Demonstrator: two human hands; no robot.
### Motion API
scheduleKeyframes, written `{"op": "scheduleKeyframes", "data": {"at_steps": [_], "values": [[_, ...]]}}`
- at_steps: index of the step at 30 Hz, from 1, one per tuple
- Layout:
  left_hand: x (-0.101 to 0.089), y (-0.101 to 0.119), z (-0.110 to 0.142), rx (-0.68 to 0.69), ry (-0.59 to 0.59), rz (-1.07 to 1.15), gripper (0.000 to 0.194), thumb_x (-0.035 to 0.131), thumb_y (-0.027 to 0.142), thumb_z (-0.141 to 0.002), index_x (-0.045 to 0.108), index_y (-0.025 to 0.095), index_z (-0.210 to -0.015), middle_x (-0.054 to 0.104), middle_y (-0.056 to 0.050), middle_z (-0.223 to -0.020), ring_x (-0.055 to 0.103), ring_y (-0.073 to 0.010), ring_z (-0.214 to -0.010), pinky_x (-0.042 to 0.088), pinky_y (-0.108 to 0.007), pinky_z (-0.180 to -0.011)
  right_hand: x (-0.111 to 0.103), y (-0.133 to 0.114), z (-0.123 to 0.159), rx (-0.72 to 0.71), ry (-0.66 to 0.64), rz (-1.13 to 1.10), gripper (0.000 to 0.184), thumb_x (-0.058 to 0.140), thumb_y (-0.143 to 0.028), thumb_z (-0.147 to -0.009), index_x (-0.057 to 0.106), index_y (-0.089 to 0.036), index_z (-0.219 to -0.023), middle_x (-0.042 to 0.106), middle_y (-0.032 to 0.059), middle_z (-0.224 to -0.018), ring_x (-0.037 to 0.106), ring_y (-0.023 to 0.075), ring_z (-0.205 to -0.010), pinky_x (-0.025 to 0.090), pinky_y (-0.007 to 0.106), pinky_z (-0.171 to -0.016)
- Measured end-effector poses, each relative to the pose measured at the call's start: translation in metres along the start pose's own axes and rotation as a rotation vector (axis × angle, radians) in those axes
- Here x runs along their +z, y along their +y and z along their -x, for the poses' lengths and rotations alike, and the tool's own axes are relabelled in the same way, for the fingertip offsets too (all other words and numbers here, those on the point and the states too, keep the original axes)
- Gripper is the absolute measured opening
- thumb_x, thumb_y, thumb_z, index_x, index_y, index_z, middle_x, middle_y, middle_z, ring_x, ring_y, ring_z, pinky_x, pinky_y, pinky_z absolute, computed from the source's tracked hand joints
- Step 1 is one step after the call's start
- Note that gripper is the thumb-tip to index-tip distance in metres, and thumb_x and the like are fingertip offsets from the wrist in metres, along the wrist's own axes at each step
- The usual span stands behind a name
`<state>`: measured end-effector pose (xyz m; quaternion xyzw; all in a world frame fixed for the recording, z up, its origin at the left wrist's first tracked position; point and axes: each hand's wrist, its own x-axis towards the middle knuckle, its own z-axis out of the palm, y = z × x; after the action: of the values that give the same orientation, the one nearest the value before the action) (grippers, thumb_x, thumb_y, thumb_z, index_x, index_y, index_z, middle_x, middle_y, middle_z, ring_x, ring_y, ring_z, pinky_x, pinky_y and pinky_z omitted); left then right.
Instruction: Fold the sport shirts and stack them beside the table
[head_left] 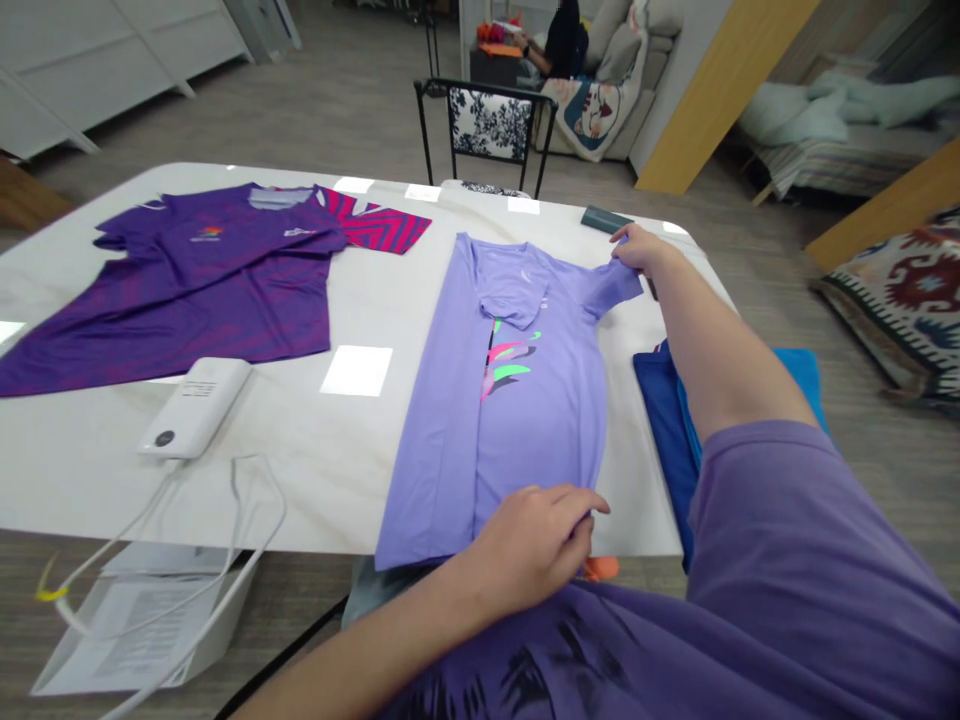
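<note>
1. One left hand bends over the near hem of a lavender T-shirt; whether its fingers grip the cloth, one cannot tell.
2. On the white table, the shirt lies lengthwise, one side turned inward over part of its bright graphic; an even pull between hem and sleeve should keep the loose side straight (the rumpled collar could use smoothing).
3. To its left, a white power bank rests before a purple jersey.
4. Farther off, well apart from the left, the right hand pinches the sleeve end near a dark oblong case.
5. Beyond stands a floral-backed chair.
</note>
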<state>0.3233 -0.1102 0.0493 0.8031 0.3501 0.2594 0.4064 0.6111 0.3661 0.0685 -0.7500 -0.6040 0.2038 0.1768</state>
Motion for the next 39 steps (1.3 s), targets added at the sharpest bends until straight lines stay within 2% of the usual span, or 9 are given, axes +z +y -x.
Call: {"op": "scheduleKeyframes", "data": {"at_steps": [4,7,13,16,20,25,31,35,39], "values": [[-0.043,-0.003,0.042,-0.072,0.19,0.102,0.026,0.059,0.019,-0.113,0.077,0.024,-0.13,0.087,-0.003,-0.124,0.084,-0.0192,-0.112,0.062,-0.033,-0.103,0.016,-0.086,-0.019,-0.111,-0.026,-0.001,0.03,0.062,-0.023,-0.116,0.068,0.001,-0.133,0.073,0.0212,-0.125,0.077,0.0293,-0.119,0.063,0.052,-0.098],[-0.059,-0.012,0.074,-0.185,0.269,0.118,0.023,0.062,0.022,-0.112,0.078,0.027,-0.127,0.087,0.0,-0.12,0.083,-0.0181,-0.104,0.063,-0.032,-0.099,0.059,-0.156,-0.026,-0.176,-0.08,-0.121,0.028,0.071,-0.018,-0.112,0.067,-0.005,-0.136,0.072,0.0193,-0.133,0.075,0.0341,-0.127,0.067,0.057,-0.102],[-0.067,-0.042,0.127,-0.421,0.091,-0.135,0.038,0.07,0.04,-0.112,0.073,0.033,-0.149,0.08,0.004,-0.085,0.077,-0.0241,-0.079,0.061,-0.039,-0.078,0.168,-0.227,-0.018,-0.249,-0.226,-0.402,0.046,0.074,-0.042,-0.113,0.055,-0.014,-0.145,0.074,0.0108,-0.123,0.081,0.0262,-0.108,0.071,0.065,-0.098],[-0.076,-0.052,0.133,-0.362,0.116,-0.288,0.031,0.067,0.042,-0.115,0.077,0.031,-0.142,0.076,0.002,-0.082,0.074,-0.0248,-0.078,0.058,-0.041,-0.078,0.179,-0.21,-0.001,-0.397,-0.176,-0.304,0.04,0.08,-0.041,-0.108,0.064,-0.015,-0.134,0.077,0.0129,-0.125,0.079,0.0299,-0.117,0.065,0.065,-0.113],[-0.081,-0.067,0.121,-0.166,0.204,-0.365,0.029,0.064,0.034,-0.116,0.076,0.028,-0.141,0.082,-0.007,-0.13,0.076,-0.0265,-0.12,0.06,-0.044,-0.104,0.155,-0.16,0.055,-0.476,-0.169,0.038,0.027,0.07,-0.034,-0.11,0.077,-0.015,-0.127,0.082,0.0152,-0.121,0.078,0.0334,-0.116,0.06,0.056,-0.119],[-0.057,-0.092,0.11,0.011,0.129,-0.531,0.059,0.068,0.049,-0.114,0.059,0.032,-0.17,0.055,-0.006,-0.18,0.051,-0.0313,-0.167,0.042,-0.055,-0.138,0.154,-0.097,0.157,-0.67,-0.302,0.242,0.053,0.065,-0.046,-0.112,0.074,-0.014,-0.153,0.072,0.0197,-0.155,0.07,0.0361,-0.138,0.053,0.053,-0.127],[-0.046,-0.091,0.12,0.03,0.049,-0.589,0.069,0.062,0.066,-0.114,0.055,0.033,-0.174,0.045,-0.006,-0.187,0.043,-0.0311,-0.174,0.032,-0.059,-0.145,0.171,-0.078,0.223,-0.764,-0.222,0.326,0.077,0.051,-0.069,-0.116,0.042,-0.034,-0.185,0.028,0.0102,-0.193,0.034,0.0442,-0.173,0.034,0.071,-0.138],[-0.069,-0.091,0.148,-0.012,0.067,-0.646,0.096,0.073,0.076,-0.103,0.044,0.027,-0.181,0.039,-0.013,-0.19,0.037,-0.0354,-0.176,0.031,-0.059,-0.145,0.147,-0.057,0.283,-0.825,-0.164,0.208,0.079,0.043,-0.068,-0.12,0.039,-0.025,-0.186,0.032,0.0146,-0.191,0.036,0.0394,-0.174,0.036,0.064,-0.14],[-0.093,-0.112,0.191,-0.03,0.07,-0.71,0.097,0.08,0.064,-0.102,0.042,0.022,-0.182,0.044,-0.017,-0.186,0.039,-0.0382,-0.176,0.032,-0.059,-0.144,0.11,0.0,0.386,-1.021,-0.288,0.126,0.083,0.058,-0.071,-0.115,0.04,-0.031,-0.185,0.045,0.0116,-0.185,0.048,0.0352,-0.169,0.041,0.059,-0.139]]}}
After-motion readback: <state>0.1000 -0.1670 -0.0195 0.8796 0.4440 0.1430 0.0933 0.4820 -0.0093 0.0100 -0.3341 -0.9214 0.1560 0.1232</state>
